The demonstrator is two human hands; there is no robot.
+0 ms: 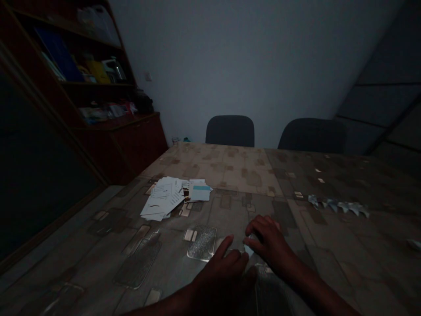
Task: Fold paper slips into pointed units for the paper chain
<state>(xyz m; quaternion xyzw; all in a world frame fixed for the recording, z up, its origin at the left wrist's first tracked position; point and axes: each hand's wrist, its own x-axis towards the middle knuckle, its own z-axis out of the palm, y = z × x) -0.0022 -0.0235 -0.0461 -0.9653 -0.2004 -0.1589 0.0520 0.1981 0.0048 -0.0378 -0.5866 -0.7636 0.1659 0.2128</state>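
Near desk (230,175) edge: right hand (268,241) pinches a small pale paper scrap (249,250) in a closed grip; left hand (226,267) lies loose beside it, fingers extended. Scrap looks light, flimsy, tearable; best held by its edge.

Both forearms are bare, no sleeves, rings or watch visible.

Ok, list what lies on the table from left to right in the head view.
Pile of papers → blue card → left hand → right hand, holding a small pale piece → row of crumpled foil scraps → a pale scrap at the right edge.
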